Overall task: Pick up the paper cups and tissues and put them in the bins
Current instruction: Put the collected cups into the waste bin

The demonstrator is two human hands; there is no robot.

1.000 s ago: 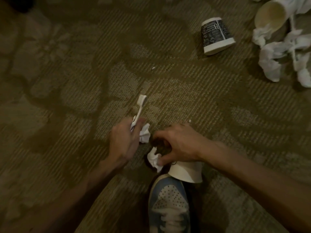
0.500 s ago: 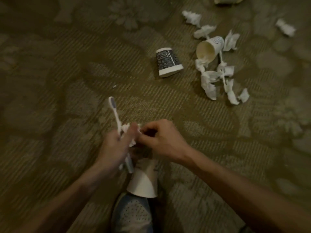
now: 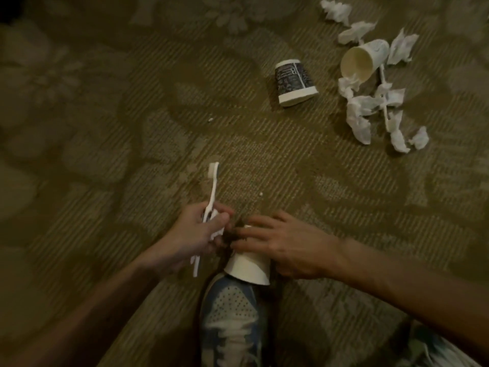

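Note:
My left hand (image 3: 198, 234) is closed around a white toothbrush (image 3: 212, 186), whose head points away from me; a scrap of white shows between the fingers. My right hand (image 3: 285, 245) grips a plain white paper cup (image 3: 247, 268) just above my shoe, fingers wrapped over its far end. Something dark sits between the two hands. On the carpet at the far right lie a dark printed paper cup (image 3: 293, 83) and a cream paper cup (image 3: 362, 60), both on their sides. Several crumpled white tissues (image 3: 360, 120) are scattered around the cream cup.
My blue and white shoe (image 3: 232, 321) is right under the held cup. A thin white stick (image 3: 384, 102) lies among the tissues. The floor is patterned olive carpet (image 3: 105, 128). No bin is in view.
The tissue wads seen between my hands are now out of sight. My right hand has settled over the white cup. The view has shifted, showing the litter at the far right.

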